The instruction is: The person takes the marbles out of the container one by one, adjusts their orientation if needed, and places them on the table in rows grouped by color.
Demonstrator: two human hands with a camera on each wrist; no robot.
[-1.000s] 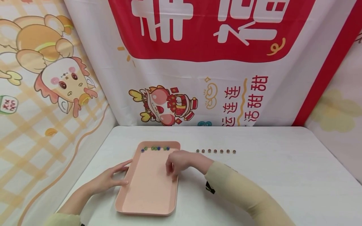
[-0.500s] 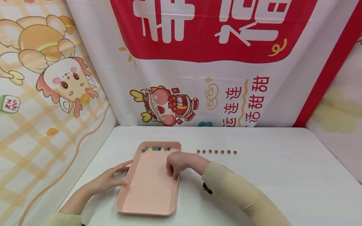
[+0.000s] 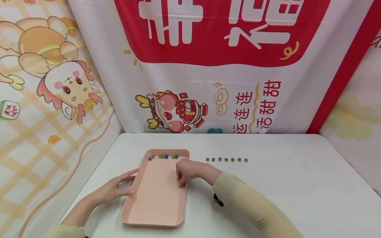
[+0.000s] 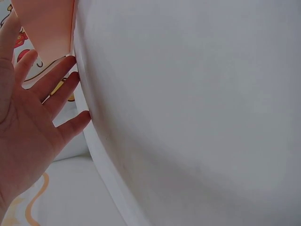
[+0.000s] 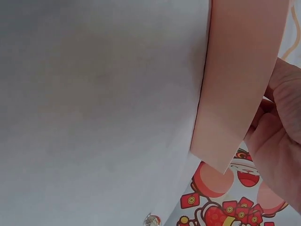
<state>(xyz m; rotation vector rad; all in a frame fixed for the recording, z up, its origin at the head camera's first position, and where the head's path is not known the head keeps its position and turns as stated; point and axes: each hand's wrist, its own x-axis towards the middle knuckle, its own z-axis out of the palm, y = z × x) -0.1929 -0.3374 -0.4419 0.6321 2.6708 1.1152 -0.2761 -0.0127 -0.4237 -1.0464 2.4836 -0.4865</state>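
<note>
A pink rectangular tray sits on the white table. My left hand rests spread along its left side, fingertips and thumb at the rim; its straight fingers show in the left wrist view. My right hand hangs over the tray's right side, fingers bent downward inside the wall. Its fingertips are hidden behind the pink wall in the right wrist view, so whether it pinches anything cannot be seen. Several blue and green marbles lie along the tray's far end.
To the right of the tray, several brownish marbles form a row on the table. A printed cloth hangs behind the table's far edge, and another patterned cloth stands along the left.
My right hand's fingers have drawn together and point more downward over the tray. The left hand, tray and marbles keep their places.
</note>
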